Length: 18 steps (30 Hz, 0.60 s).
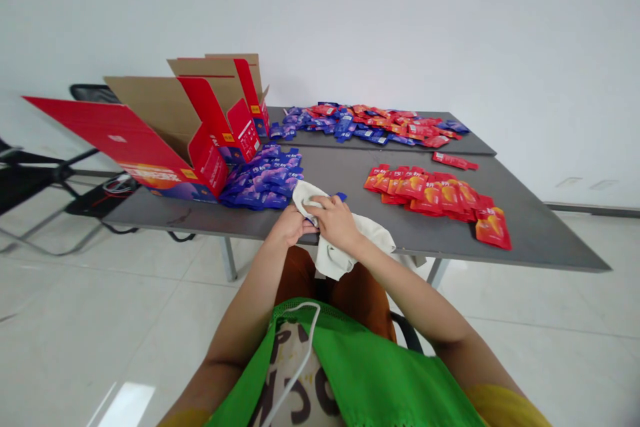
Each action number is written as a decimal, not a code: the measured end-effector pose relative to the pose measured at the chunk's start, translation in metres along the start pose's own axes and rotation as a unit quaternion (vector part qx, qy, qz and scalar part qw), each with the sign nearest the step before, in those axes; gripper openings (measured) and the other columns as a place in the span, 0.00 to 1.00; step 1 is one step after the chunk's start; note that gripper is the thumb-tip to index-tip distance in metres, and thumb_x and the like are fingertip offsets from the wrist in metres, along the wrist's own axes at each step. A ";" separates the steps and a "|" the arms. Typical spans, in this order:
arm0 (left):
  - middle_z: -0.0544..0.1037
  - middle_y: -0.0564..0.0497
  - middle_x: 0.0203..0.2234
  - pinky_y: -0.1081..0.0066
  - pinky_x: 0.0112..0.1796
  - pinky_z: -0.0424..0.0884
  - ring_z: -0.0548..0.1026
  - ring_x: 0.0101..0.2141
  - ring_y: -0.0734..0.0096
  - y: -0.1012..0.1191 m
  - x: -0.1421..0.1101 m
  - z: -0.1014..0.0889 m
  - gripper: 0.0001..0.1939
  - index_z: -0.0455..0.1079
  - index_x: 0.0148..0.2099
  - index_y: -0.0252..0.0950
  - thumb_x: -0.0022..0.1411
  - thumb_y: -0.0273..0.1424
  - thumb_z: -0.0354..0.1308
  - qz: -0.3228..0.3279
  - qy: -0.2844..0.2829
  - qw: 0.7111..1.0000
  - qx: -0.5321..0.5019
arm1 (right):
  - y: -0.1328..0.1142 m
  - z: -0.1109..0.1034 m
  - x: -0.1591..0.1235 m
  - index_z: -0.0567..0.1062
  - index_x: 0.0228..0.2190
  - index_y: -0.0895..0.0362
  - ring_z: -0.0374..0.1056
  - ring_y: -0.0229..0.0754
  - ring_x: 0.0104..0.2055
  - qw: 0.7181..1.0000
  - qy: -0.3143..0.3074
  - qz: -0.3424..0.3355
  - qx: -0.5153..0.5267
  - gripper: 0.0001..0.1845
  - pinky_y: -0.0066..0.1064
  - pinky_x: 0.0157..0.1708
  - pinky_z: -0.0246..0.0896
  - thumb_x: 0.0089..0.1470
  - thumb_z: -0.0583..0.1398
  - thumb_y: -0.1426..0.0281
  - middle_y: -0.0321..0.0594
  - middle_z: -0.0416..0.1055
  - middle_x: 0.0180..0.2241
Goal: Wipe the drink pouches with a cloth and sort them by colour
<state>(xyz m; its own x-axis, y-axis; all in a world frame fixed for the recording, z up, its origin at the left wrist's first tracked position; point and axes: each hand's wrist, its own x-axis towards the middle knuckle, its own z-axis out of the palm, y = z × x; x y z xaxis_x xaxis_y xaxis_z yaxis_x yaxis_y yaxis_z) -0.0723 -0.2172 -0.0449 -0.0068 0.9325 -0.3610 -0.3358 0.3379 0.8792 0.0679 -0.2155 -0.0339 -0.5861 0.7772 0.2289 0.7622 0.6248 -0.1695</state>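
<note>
At the table's near edge my two hands are close together on a white cloth (373, 230). My right hand (336, 219) is closed on the cloth, pressing a fold of it down. Just left of it, my left hand (290, 225) grips a blue pouch (342, 196), which is mostly covered by the cloth and fingers; only small blue edges show. Part of the cloth hangs over the table edge above my lap. Blue-purple pouches (267, 177) lie heaped to the left of my hands. Overlapping red-orange pouches (435, 192) are spread in a row to the right.
Open red cardboard boxes (205, 163) stand in a line on the left, flaps raised. A mixed pile of red and blue pouches (370, 121) covers the back of the grey table (335, 163). One red pouch (454, 160) lies apart. A black folding chair (37, 173) stands at left.
</note>
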 end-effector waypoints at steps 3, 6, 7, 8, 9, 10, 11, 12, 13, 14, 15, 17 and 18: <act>0.79 0.41 0.27 0.58 0.36 0.77 0.80 0.30 0.62 0.002 0.003 -0.005 0.08 0.71 0.42 0.26 0.62 0.21 0.52 -0.028 -0.019 0.999 0.004 | 0.025 -0.004 0.006 0.67 0.56 0.38 0.54 0.52 0.52 0.997 -0.025 0.065 -0.042 0.26 0.43 0.45 0.56 0.62 0.47 0.72 0.32 0.59 0.61; 0.79 0.37 0.30 0.56 0.39 0.77 0.80 0.34 0.60 0.006 0.006 -0.008 0.11 0.72 0.42 0.24 0.63 0.20 0.48 -0.047 -0.038 0.998 -0.017 | 0.048 -0.014 0.012 0.72 0.53 0.41 0.55 0.53 0.51 0.986 -0.051 0.139 -0.077 0.25 0.45 0.44 0.56 0.61 0.47 0.73 0.36 0.62 0.59; 0.79 0.37 0.31 0.56 0.40 0.76 0.80 0.35 0.59 0.007 0.007 -0.009 0.12 0.72 0.42 0.23 0.63 0.19 0.48 -0.053 -0.040 0.997 -0.025 | 0.053 -0.018 0.013 0.73 0.51 0.42 0.56 0.54 0.50 0.983 -0.055 0.154 -0.081 0.25 0.44 0.44 0.57 0.61 0.47 0.73 0.38 0.63 0.57; 0.80 0.36 0.32 0.56 0.41 0.76 0.80 0.35 0.59 0.008 0.008 -0.010 0.12 0.72 0.43 0.23 0.62 0.18 0.48 -0.059 -0.040 0.997 -0.032 | 0.055 -0.022 0.013 0.74 0.50 0.43 0.57 0.54 0.49 0.982 -0.052 0.162 -0.083 0.24 0.44 0.43 0.57 0.61 0.47 0.74 0.38 0.64 0.56; 0.80 0.36 0.32 0.56 0.41 0.76 0.80 0.35 0.60 0.009 0.009 -0.011 0.13 0.72 0.43 0.23 0.60 0.17 0.48 -0.064 -0.040 0.996 -0.037 | 0.054 -0.026 0.012 0.75 0.49 0.43 0.57 0.53 0.49 0.983 -0.042 0.160 -0.082 0.24 0.43 0.43 0.57 0.60 0.47 0.74 0.38 0.64 0.56; 0.79 0.35 0.33 0.56 0.40 0.76 0.80 0.34 0.60 0.009 0.010 -0.012 0.13 0.72 0.42 0.23 0.59 0.16 0.48 -0.068 -0.041 0.996 -0.040 | 0.051 -0.029 0.011 0.75 0.49 0.43 0.57 0.52 0.48 0.985 -0.027 0.148 -0.079 0.24 0.42 0.43 0.57 0.60 0.48 0.74 0.36 0.64 0.57; 0.79 0.35 0.32 0.57 0.40 0.76 0.80 0.33 0.60 0.009 0.011 -0.012 0.13 0.72 0.42 0.22 0.58 0.16 0.48 -0.072 -0.045 0.995 -0.042 | 0.046 -0.031 0.009 0.74 0.50 0.42 0.57 0.51 0.48 0.989 -0.008 0.127 -0.076 0.25 0.41 0.44 0.56 0.59 0.48 0.75 0.35 0.62 0.58; 0.79 0.35 0.32 0.57 0.40 0.76 0.80 0.33 0.61 0.009 0.012 -0.012 0.13 0.73 0.41 0.23 0.57 0.16 0.48 -0.076 -0.049 0.995 -0.045 | 0.038 -0.032 0.006 0.73 0.52 0.41 0.57 0.50 0.48 0.992 0.011 0.101 -0.072 0.26 0.41 0.44 0.56 0.59 0.48 0.75 0.33 0.61 0.59; 0.79 0.36 0.31 0.58 0.39 0.76 0.80 0.32 0.61 0.009 0.012 -0.012 0.13 0.73 0.40 0.23 0.56 0.16 0.49 -0.076 -0.052 0.995 -0.048 | 0.030 -0.032 0.004 0.71 0.53 0.40 0.56 0.50 0.48 0.995 0.025 0.074 -0.068 0.27 0.40 0.45 0.55 0.59 0.49 0.75 0.32 0.59 0.60; 0.79 0.38 0.30 0.59 0.39 0.77 0.79 0.32 0.62 0.009 0.012 -0.012 0.12 0.73 0.40 0.25 0.56 0.17 0.50 -0.070 -0.055 0.994 -0.056 | 0.020 -0.030 0.002 0.70 0.55 0.39 0.56 0.49 0.49 0.997 0.032 0.043 -0.062 0.27 0.40 0.45 0.55 0.60 0.49 0.75 0.31 0.58 0.61; 0.80 0.40 0.29 0.60 0.38 0.77 0.79 0.31 0.63 0.009 0.011 -0.013 0.11 0.73 0.39 0.26 0.57 0.18 0.51 -0.060 -0.059 0.994 -0.066 | 0.011 -0.027 0.000 0.69 0.56 0.39 0.55 0.50 0.50 0.998 0.030 0.012 -0.056 0.27 0.40 0.45 0.55 0.60 0.49 0.74 0.31 0.58 0.61; 0.80 0.43 0.29 0.64 0.36 0.77 0.79 0.30 0.66 0.008 0.008 -0.013 0.09 0.73 0.38 0.29 0.58 0.20 0.52 -0.030 -0.066 0.993 -0.090 | -0.004 -0.020 -0.003 0.68 0.56 0.39 0.54 0.50 0.51 0.998 0.015 -0.039 -0.044 0.26 0.40 0.44 0.55 0.61 0.49 0.73 0.31 0.58 0.61; 0.80 0.44 0.29 0.66 0.35 0.77 0.78 0.29 0.67 0.008 0.006 -0.013 0.09 0.73 0.38 0.29 0.58 0.20 0.53 -0.016 -0.067 0.993 -0.099 | -0.009 -0.016 -0.004 0.68 0.56 0.39 0.54 0.50 0.51 0.998 0.005 -0.057 -0.037 0.26 0.40 0.45 0.55 0.61 0.49 0.72 0.31 0.58 0.61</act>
<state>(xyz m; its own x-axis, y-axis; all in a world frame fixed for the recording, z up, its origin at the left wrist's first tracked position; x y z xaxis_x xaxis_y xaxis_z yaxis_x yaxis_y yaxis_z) -0.0877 -0.2107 -0.0443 0.1289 0.9346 -0.3314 -0.5125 0.3489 0.7846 0.0682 -0.2253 -0.0182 -0.6672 0.7009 0.2521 0.7096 0.7010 -0.0714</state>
